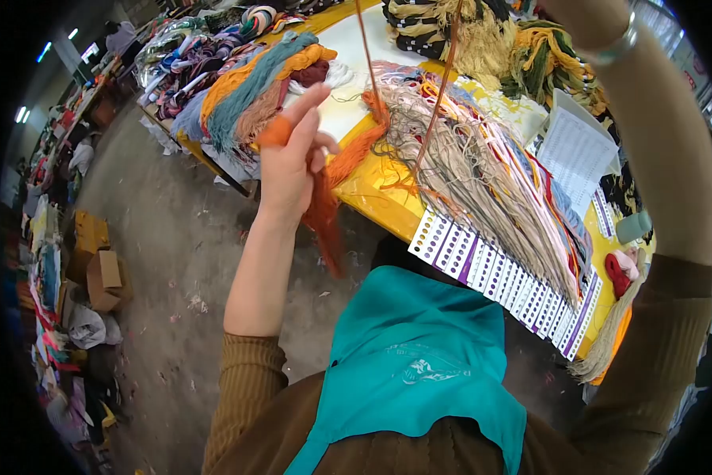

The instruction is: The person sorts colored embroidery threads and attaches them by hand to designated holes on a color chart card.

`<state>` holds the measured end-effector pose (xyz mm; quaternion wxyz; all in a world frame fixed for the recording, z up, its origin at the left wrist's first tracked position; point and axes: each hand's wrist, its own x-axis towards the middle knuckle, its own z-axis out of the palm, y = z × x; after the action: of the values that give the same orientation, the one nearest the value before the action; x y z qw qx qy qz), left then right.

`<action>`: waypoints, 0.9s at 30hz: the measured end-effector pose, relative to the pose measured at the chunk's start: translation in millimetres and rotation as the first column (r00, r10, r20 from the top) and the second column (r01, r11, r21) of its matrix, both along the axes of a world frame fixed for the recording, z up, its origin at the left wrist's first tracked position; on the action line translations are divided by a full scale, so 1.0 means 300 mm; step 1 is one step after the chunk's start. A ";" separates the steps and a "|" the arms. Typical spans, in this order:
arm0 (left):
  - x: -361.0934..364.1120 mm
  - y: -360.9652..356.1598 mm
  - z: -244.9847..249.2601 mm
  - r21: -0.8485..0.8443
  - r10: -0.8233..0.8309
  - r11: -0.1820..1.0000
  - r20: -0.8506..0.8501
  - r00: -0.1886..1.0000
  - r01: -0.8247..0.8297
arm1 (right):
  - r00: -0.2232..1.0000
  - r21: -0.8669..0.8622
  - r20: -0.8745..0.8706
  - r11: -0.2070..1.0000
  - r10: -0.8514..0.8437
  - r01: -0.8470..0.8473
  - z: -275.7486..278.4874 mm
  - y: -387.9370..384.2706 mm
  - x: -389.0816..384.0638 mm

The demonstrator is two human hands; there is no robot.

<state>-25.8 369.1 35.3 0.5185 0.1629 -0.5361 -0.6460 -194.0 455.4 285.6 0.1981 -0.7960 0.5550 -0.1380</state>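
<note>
A skein of orange yarn is gripped in my left hand, left of the table's near edge. One end of it hangs below the hand, and another part runs onto the yellow tabletop. My right hand is raised at the top edge, a bangle on its wrist; its fingers are out of view. Two reddish-brown strands rise from the table past the top of the frame, and what holds them is hidden. Beside them lies a long bundle of beige, pink and grey threads, fixed to punched white cards.
Folded teal and orange skeins lie at the table's left, with black and tan bundles at the back. Printed sheets and a pale green spool are on the right. Cardboard boxes stand on the floor.
</note>
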 end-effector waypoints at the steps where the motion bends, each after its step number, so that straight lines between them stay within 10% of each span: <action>1: -0.014 0.018 0.044 -0.046 -0.040 0.998 -0.034 0.999 0.039 | 1.000 0.024 -0.017 1.000 -0.003 0.003 -0.018 -0.004 0.012; 6: -0.065 0.034 0.032 -0.009 -0.297 0.955 0.013 0.955 0.297 | 0.942 -0.023 0.013 0.942 -0.336 0.336 -0.171 0.010 0.025; 9: -0.053 0.008 -0.019 0.045 -0.308 0.950 0.014 0.951 0.308 | 0.929 0.120 0.286 0.971 -0.235 0.208 -0.246 0.009 -0.186; 11: -0.054 0.001 -0.058 0.100 -0.313 0.946 0.020 0.950 0.309 | 0.747 0.263 0.599 0.952 -0.289 0.158 -0.295 0.044 -0.260; 15: -0.115 0.057 -0.098 0.096 -0.400 0.915 0.084 0.913 0.392 | 0.217 0.011 0.976 0.998 0.001 -0.057 -0.432 0.105 -0.261; 17: -0.138 0.084 -0.124 0.085 -0.517 0.856 0.078 0.853 0.511 | 0.046 0.207 0.975 0.962 -0.218 0.178 -0.374 0.158 -0.177; 20: -0.137 0.116 -0.122 0.168 -0.531 0.846 0.175 0.829 0.506 | 0.068 -0.103 0.993 0.986 0.095 0.129 -0.443 0.249 -0.406; 21: -0.110 0.092 -0.145 0.239 -0.516 0.844 0.121 0.848 0.480 | 0.162 -0.130 0.984 0.916 0.073 0.378 -0.411 0.333 -0.470; 25: 0.090 -0.065 -0.293 0.484 -0.463 0.722 -0.192 0.865 0.494 | -0.020 -0.031 0.999 0.910 0.044 0.414 -0.293 0.790 -0.817; 27: 0.192 -0.110 -0.329 0.475 -0.411 0.704 -0.332 0.849 0.527 | 0.214 -0.204 0.976 0.157 -0.048 0.966 -0.213 1.089 -1.012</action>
<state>31.9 336.0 -63.6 0.3178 0.0961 -0.2958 -0.8957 -497.6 782.0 221.8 -0.0744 -0.2797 0.5091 -0.8106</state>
